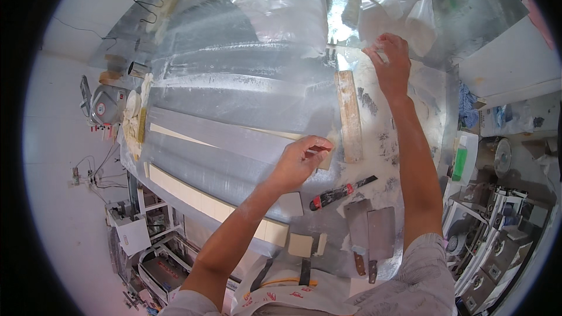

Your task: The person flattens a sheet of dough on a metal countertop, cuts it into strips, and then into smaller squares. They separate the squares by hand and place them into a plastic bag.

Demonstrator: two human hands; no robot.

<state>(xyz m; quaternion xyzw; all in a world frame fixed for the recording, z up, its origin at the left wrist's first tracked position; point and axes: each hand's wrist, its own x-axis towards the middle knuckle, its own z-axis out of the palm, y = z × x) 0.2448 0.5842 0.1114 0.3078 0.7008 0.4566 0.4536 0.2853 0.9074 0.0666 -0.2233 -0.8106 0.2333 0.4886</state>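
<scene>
My left hand (301, 162) is closed, thumb against fingers, at the right end of a long pale dough strip (181, 134); what it pinches is hidden. A long flat grey strip (222, 136) lies over part of that dough. Farther off to the right, my right hand (393, 64) is closed in a pinch above the floury table near a clear plastic bag (404, 9). Anything in its fingertips is too small to make out. Nearer to me runs a second dough strip (199, 195), marked across into pieces, with a loose dough square (300, 245) by its end.
Two cleavers (381, 234) lie side by side at the near edge, below a black and red tool (339, 193). A floury wooden bar (349, 117) stretches between my hands. Another filled plastic bag (287, 6) stands at the back, and a scale (105, 105) is beyond the left edge.
</scene>
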